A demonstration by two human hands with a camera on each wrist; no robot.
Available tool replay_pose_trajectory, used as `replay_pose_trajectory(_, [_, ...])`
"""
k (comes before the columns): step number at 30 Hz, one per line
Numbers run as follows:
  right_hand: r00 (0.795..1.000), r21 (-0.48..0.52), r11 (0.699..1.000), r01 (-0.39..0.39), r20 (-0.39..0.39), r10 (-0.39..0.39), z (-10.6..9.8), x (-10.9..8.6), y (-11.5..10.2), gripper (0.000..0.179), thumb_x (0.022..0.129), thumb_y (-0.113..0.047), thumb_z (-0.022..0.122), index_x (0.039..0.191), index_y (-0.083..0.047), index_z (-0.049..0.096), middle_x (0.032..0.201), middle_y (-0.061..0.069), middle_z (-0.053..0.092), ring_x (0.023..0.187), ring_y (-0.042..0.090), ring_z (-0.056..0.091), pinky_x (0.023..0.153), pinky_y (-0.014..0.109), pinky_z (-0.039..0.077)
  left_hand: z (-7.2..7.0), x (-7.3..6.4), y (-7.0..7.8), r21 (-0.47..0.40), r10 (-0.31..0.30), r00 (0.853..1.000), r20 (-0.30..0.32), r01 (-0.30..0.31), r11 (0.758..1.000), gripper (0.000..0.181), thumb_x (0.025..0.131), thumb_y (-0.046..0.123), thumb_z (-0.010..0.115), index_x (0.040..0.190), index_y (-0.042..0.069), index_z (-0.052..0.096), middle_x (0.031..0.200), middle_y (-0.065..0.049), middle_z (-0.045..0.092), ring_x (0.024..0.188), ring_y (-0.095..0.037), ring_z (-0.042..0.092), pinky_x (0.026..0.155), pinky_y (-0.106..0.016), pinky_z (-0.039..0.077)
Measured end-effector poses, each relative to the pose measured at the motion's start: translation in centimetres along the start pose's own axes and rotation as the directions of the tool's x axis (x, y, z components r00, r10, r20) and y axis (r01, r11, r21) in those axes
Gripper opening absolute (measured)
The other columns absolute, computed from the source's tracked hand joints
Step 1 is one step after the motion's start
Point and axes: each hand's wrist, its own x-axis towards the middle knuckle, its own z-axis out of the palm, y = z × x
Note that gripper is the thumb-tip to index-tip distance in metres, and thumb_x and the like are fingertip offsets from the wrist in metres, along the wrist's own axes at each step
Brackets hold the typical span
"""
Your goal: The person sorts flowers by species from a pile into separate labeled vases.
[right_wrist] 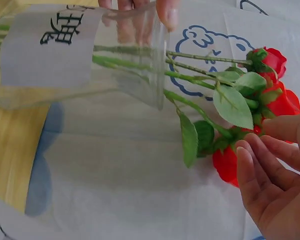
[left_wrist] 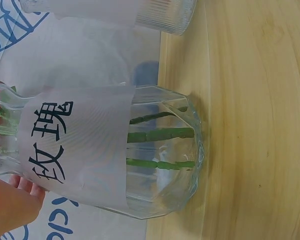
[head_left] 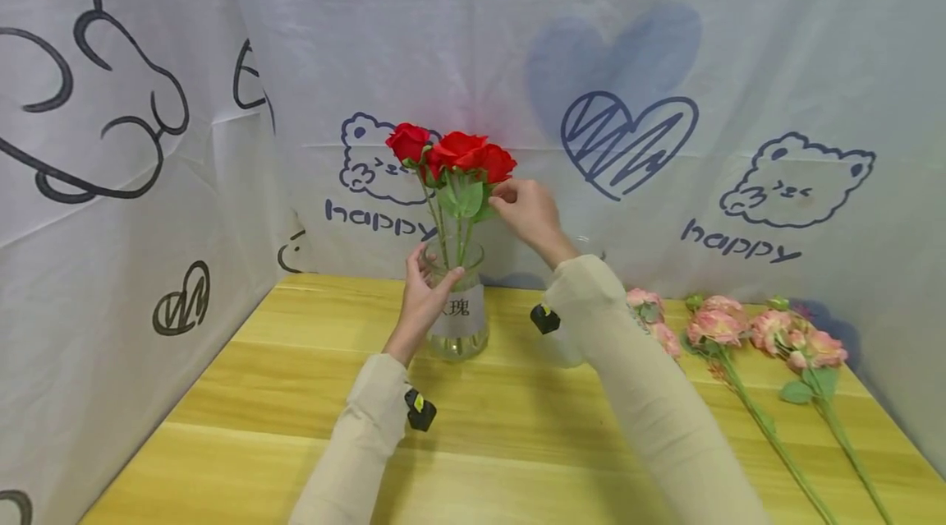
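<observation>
A clear glass vase (head_left: 458, 344) with a white paper label (left_wrist: 75, 145) stands upright on the wooden table. Several red roses (head_left: 460, 150) rise from its mouth, and their green stems (left_wrist: 160, 135) reach near the bottom. My left hand (head_left: 427, 295) grips the vase below its rim, thumb toward me and fingers around the far side. Beside the rose heads is my right hand (head_left: 528, 213). In the right wrist view its loosely bent fingers (right_wrist: 285, 150) are at the blooms' base near the leaves (right_wrist: 233, 105), without a clear pinch.
Pink flowers (head_left: 717, 324) with long stems lie on the table (head_left: 488, 459) at the right. A second ribbed glass vessel (left_wrist: 165, 15) stands right of the vase, partly behind the right forearm. Printed white cloth (head_left: 473, 57) hangs behind and at the left.
</observation>
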Motion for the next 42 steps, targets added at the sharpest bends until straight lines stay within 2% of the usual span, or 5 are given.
replay_pose_trajectory(16, [0.99, -0.093, 0.994, 0.056, 0.13, -0.044, -8.2, -2.4, 3.4, 0.034, 0.096, -0.013, 0.058, 0.121, 0.009, 0.06, 0.115, 0.025, 0.064, 0.103, 0.036, 0.061, 0.089, 0.045, 0.051, -0.5, 0.5, 0.3, 0.031, -0.024, 0.997, 0.076, 0.022, 0.999, 0.086, 0.089, 0.029, 0.069, 0.152, 0.012, 0.014, 0.15, -0.014, 0.028, 0.138, -0.036, 0.027, 0.114, -0.048, 0.025])
replay_pose_trajectory(28, [1.0, -0.015, 1.0, 0.005, -0.019, -0.005, -12.5, -6.9, 7.9, 0.036, 0.1, -0.02, 0.052, 0.124, 0.006, 0.058, 0.118, 0.023, 0.062, 0.094, 0.033, 0.062, 0.076, 0.038, 0.056, -0.5, 0.1, 0.6, 0.011, -0.055, 0.996, 0.065, 0.055, 0.998, 0.087, 0.089, 0.028, 0.069, 0.153, 0.011, 0.014, 0.154, -0.014, 0.025, 0.141, -0.034, 0.022, 0.115, -0.048, 0.022])
replay_pose_trajectory(33, [0.998, -0.045, 0.999, -0.024, -0.057, 0.021, -13.8, -8.5, 9.7, 0.035, 0.1, -0.02, 0.053, 0.125, 0.005, 0.058, 0.117, 0.023, 0.062, 0.095, 0.033, 0.061, 0.068, 0.024, 0.055, -0.7, -0.2, 0.9, 0.033, -0.059, 0.997, 0.058, 0.057, 0.998, 0.088, 0.092, 0.036, 0.064, 0.155, 0.012, 0.008, 0.158, -0.015, 0.013, 0.144, -0.032, 0.013, 0.115, -0.051, 0.018])
replay_pose_trajectory(38, [0.997, -0.067, 0.996, -0.055, -0.051, 0.051, -14.7, -9.9, 11.2, 0.038, 0.101, -0.022, 0.051, 0.126, 0.006, 0.056, 0.118, 0.025, 0.06, 0.095, 0.034, 0.06, 0.072, 0.032, 0.057, -0.3, -0.9, 1.7, 0.067, 0.061, 0.991, -0.117, -0.053, 0.996, 0.085, 0.09, 0.036, 0.065, 0.154, 0.012, 0.015, 0.156, -0.009, 0.022, 0.142, -0.028, 0.017, 0.116, -0.049, 0.016])
replay_pose_trajectory(42, [0.994, -0.07, 0.992, -0.108, -0.013, 0.107, -15.1, -10.9, 12.2, 0.041, 0.102, -0.024, 0.049, 0.129, 0.005, 0.054, 0.122, 0.027, 0.058, 0.097, 0.037, 0.061, 0.078, 0.048, 0.055, 0.9, -2.0, 2.8, 0.144, 0.267, 0.933, -0.242, -0.237, 0.961, 0.072, 0.089, 0.029, 0.067, 0.148, 0.008, 0.032, 0.147, -0.008, 0.036, 0.133, -0.026, 0.028, 0.113, -0.044, 0.025])
